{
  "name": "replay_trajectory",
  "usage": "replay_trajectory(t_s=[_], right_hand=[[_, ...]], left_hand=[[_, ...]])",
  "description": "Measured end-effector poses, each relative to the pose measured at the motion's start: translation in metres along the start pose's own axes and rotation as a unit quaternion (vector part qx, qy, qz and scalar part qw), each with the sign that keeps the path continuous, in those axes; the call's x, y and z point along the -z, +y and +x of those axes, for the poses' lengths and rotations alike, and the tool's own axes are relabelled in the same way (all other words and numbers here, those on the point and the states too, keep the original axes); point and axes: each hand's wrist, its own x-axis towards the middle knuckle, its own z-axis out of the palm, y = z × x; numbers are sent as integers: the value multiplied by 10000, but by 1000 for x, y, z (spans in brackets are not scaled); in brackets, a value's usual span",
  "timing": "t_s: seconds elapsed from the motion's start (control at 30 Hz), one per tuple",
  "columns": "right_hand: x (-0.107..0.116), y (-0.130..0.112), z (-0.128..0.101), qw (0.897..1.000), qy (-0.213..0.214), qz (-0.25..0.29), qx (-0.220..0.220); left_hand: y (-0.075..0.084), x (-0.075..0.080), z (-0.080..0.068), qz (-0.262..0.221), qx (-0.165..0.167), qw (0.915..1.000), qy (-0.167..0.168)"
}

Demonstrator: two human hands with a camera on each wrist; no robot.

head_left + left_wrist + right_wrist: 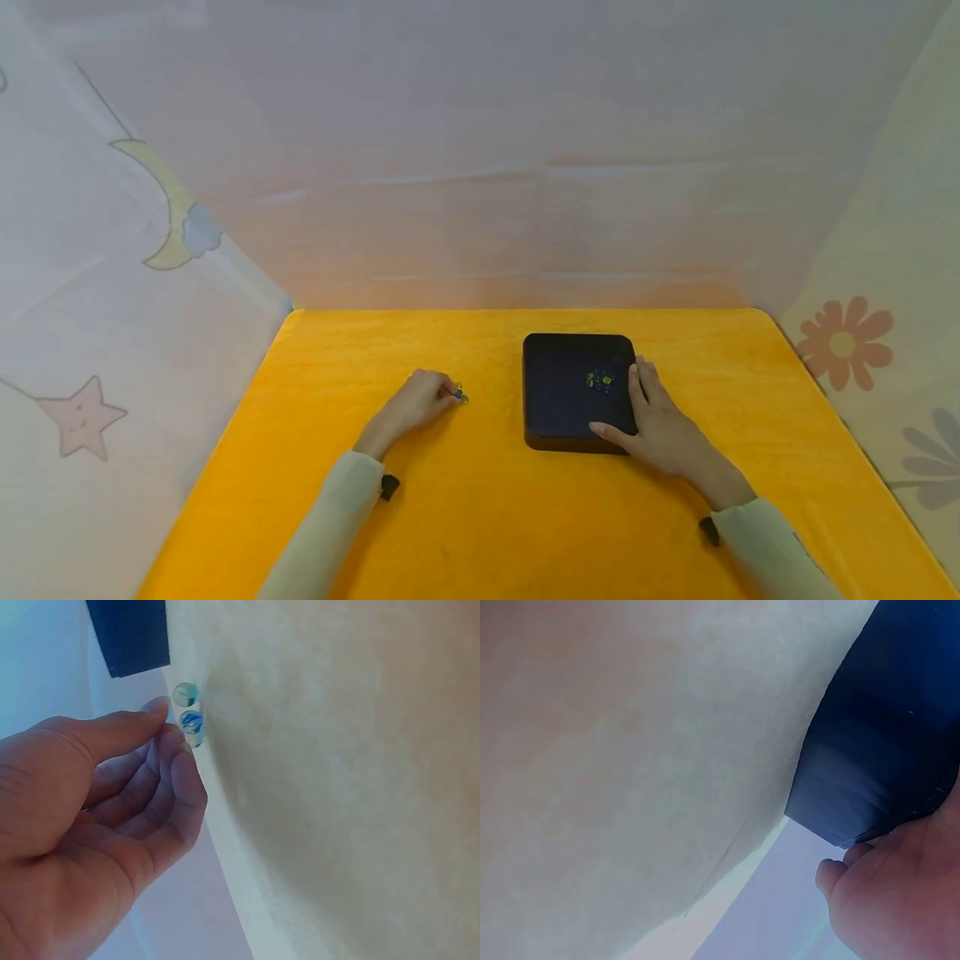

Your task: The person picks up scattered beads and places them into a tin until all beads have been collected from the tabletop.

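Note:
At the centre of the head view, my left hand [422,402] pinches at a blue-swirled marble [192,722] with thumb and fingertips. Beside it on the yellow cloth lie greenish clear marbles [464,400]; one greenish marble [185,694] shows just past the thumb in the left wrist view. My right hand [663,429] rests against the near right corner of a square black tray [555,400]. Its fingers lie fairly straight along the right side, and the thumb reaches over the near rim. Inside the tray, towards the right, sits a cluster of blue and yellow-green marbles [602,381].
A yellow cloth [495,517] covers the table. Pale fabric walls [480,167] with printed moon, star and flowers rise at the back and both sides. Each wrist wears a small black device [389,487] by the sleeve cuff.

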Motion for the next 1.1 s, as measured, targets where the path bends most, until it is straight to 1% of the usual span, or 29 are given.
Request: replay_trajectory(t_s=[0.1,0.23,0.33,0.5,0.63,0.83,1.0,1.1], right_hand=[[-1,0,0,10000,14,3,16],[-2,1,-1,10000,4,7,16],[-2,1,-1,10000,-26,10,-11],[-2,1,-1,10000,-22,13,-29],[0,0,0,10000,-15,17,-18],[0,-1,0,10000,-33,14,-28],[0,-1,1,10000,10,-37,8],[1,-1,1,10000,10,-68,14]], left_hand=[[0,3,-3,-186,-38,9998,85],[1,6,-4,-320,-5,9995,53],[3,7,-4,-343,-21,9994,24],[8,10,-1,-507,-44,9986,134],[12,11,4,-637,-111,9977,211],[22,10,14,-852,-246,9960,137],[33,11,25,-915,-402,9949,164],[40,11,31,-986,-475,9939,114]])
